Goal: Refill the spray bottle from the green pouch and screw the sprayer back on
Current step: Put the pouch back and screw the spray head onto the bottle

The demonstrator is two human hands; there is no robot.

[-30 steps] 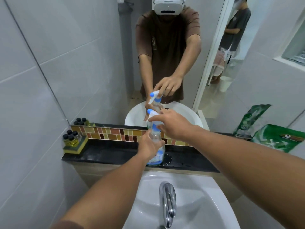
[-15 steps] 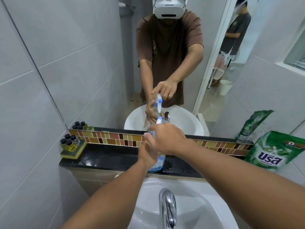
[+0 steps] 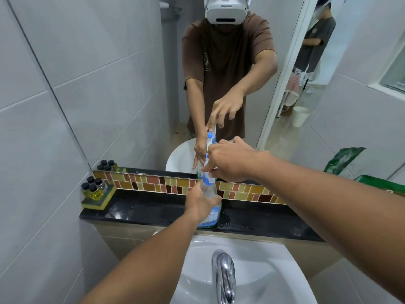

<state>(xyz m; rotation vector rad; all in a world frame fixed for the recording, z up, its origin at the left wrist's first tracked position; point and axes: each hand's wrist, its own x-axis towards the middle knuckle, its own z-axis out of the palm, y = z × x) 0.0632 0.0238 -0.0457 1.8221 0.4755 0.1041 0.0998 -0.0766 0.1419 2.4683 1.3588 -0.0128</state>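
Even, soft indoor light; wide-angle bend at the edges

Around the tap (image 3: 223,275), which carries a bright streak of glare, the light is flat and shadows are faint; wall tile lines to its left bow outward, the forearms near it look stretched, and the right hand (image 3: 232,160) above it is slightly motion-blurred.

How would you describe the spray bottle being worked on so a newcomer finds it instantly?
Start at the black stone ledge below the mirror, behind the white sink. The clear plastic spray bottle stands mid-ledge, gripped by the left hand. Unlike the small black-capped bottles at the left, it carries a blue-and-white sprayer.
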